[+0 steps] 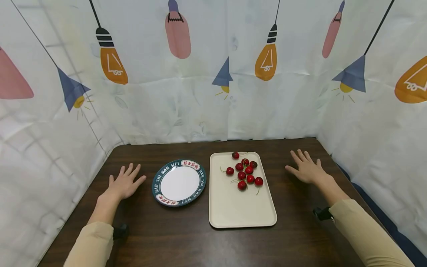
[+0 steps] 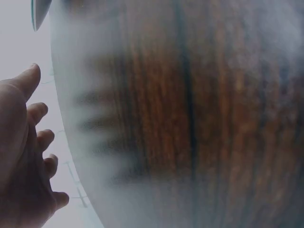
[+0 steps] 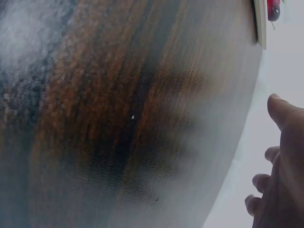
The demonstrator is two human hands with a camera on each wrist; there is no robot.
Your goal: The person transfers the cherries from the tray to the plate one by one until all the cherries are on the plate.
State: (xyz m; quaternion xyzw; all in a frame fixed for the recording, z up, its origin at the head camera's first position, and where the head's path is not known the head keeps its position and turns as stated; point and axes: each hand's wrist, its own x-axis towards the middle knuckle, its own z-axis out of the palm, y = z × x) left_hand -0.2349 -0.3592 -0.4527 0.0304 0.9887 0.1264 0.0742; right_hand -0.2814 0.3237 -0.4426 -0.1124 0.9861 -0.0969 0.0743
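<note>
My left hand (image 1: 122,184) is held palm down over the left part of the table, its fingers spread and nothing in it. Just to its right lies a round plate (image 1: 179,183) with a white middle and a dark green lettered rim. Over the table's right side my right hand (image 1: 307,168) is spread out too, holding nothing. Between the plate and that hand is a cream rectangular tray (image 1: 240,211). Several red cherries (image 1: 241,185), some with green stems, sit on its far half. Both wrist views show the hands' fingers raised above the glossy tabletop.
The dark brown wooden table (image 1: 186,241) reaches back to a pale curtain (image 1: 200,111) printed with lamps and bulbs. More of this cloth hangs along the left and right sides. Dark blue fabric (image 1: 383,207) shows beyond the table's right edge.
</note>
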